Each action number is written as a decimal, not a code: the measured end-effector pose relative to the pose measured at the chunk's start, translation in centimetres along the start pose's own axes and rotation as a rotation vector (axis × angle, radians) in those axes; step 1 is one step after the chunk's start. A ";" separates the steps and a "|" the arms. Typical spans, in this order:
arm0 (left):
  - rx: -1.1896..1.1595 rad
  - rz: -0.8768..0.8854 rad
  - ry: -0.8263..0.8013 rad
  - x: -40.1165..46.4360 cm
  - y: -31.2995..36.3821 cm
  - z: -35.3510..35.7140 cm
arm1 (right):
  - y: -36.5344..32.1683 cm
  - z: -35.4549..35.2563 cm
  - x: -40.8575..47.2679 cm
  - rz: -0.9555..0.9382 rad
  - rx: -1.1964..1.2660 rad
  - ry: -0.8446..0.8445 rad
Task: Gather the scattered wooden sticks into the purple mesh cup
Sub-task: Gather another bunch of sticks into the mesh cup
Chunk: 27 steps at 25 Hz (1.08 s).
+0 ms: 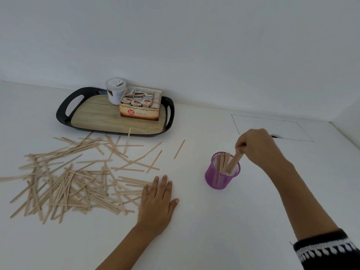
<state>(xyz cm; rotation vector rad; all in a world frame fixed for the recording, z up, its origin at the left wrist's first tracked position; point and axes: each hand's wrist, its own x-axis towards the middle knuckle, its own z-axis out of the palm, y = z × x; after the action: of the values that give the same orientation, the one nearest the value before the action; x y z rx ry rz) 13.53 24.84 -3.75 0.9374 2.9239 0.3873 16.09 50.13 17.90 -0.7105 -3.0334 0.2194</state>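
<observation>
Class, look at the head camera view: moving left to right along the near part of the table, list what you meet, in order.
Scattered wooden sticks → left hand, flat on the table → purple mesh cup → right hand, lowering sticks into the cup.

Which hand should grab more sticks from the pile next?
Probably the left hand: it lies flat and free, touching the edge of the pile. The right hand is busy holding sticks in the purple cup.

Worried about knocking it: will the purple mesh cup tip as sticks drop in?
Probably light: the purple mesh cup is thin mesh. The sticks inside lean to one side and the right hand pushes more in at a slant, so it may tip or slide.
</observation>
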 end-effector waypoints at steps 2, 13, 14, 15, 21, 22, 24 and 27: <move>0.018 0.013 -0.002 -0.2 -0.1 0.2 | 0.1 2.3 1.2 0.002 -0.047 -0.087; 0.016 0.013 0.004 -0.1 -0.3 0.3 | 0.4 5.3 2.7 0.142 0.087 -0.063; 0.007 0.017 0.003 -0.1 -0.3 0.3 | 0.3 4.7 2.7 0.146 0.098 -0.006; -0.006 0.024 0.003 0.0 -0.4 0.2 | 0.1 4.1 2.7 0.147 0.114 0.056; -0.026 0.071 0.100 -0.1 -4.4 -1.0 | -5.8 6.0 2.4 0.003 0.327 0.369; -0.020 0.061 0.114 -0.3 -5.8 -1.2 | -7.3 7.6 2.7 -0.024 0.356 0.317; -0.012 0.024 0.141 -0.9 -8.8 -1.8 | -9.7 11.6 4.0 -0.011 0.382 0.112; 0.013 -0.062 0.144 -1.7 -13.6 -2.9 | -12.7 17.1 5.9 0.163 0.343 -0.200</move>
<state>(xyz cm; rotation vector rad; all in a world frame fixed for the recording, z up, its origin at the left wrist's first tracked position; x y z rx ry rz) 6.84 12.55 -4.39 0.8517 3.0795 0.4516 4.37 39.16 2.67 -0.9521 -2.9934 0.8370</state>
